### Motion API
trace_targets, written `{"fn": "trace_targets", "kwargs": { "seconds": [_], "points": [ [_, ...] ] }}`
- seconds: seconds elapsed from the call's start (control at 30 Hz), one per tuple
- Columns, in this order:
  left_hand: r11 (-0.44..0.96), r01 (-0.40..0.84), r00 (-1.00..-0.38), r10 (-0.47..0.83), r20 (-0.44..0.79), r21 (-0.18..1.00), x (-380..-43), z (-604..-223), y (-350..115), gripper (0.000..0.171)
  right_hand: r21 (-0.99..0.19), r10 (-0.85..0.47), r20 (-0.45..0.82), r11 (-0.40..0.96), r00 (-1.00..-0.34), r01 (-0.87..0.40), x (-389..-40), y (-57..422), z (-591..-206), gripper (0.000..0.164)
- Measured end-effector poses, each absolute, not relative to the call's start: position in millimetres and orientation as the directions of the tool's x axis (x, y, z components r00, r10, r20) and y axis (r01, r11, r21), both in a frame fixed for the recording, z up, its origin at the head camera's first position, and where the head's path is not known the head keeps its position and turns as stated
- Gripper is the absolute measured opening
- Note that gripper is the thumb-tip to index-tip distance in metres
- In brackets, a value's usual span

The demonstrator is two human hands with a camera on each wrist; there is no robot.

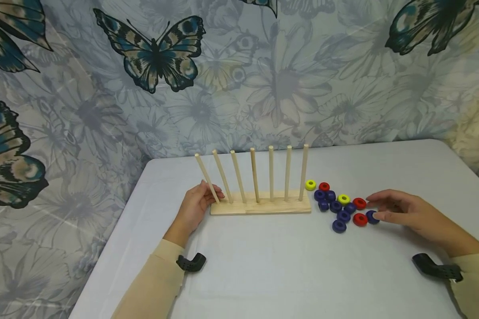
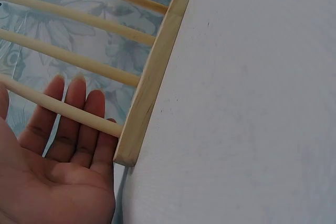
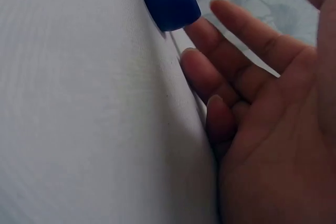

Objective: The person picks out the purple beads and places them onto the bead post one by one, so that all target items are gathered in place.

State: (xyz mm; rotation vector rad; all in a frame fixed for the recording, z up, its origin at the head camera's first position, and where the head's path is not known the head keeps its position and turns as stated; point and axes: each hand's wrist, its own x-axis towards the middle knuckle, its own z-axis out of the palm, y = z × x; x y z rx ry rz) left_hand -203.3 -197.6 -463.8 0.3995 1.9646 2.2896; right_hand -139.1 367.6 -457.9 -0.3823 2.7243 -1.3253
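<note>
A pale wooden rack stands on the table, its long flat base carrying a row of several upright pegs. At its left end is my left hand, with the leftmost peg passing in front of the fingers. In the left wrist view those fingers are loosely extended behind the peg. To the right, my right hand hovers low beside the rightmost dark blue ring. Its thumb and fingers are spread apart. In the right wrist view the blue ring sits just past the fingertips, ungripped.
Several more dark blue rings, red rings and yellow rings lie loosely grouped between the rack and my right hand. A white cloth covers the table. Behind it hangs butterfly-printed fabric.
</note>
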Motion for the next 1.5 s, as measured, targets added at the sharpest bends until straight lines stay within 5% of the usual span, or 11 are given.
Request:
{"fn": "trace_targets", "kwargs": {
  "seconds": [0.37, 0.6, 1.5],
  "points": [
    [-0.123, 0.082, -0.973, 0.206, 0.106, 0.989, -207, -461, -196, 0.056, -0.727, -0.314, 0.077, 0.632, -0.946, -0.269, -144, 364, -462, 0.027],
    [-0.106, 0.076, -0.974, 0.207, 0.097, 0.991, -207, -461, -197, 0.058, -0.706, -0.357, 0.102, 0.632, -0.929, -0.320, -145, 364, -462, 0.033],
    [-0.102, 0.079, -0.974, 0.203, 0.099, 0.992, -205, -466, -197, 0.060, -0.701, -0.252, 0.061, 0.678, -0.966, -0.221, -140, 367, -450, 0.032]
  ]
}}
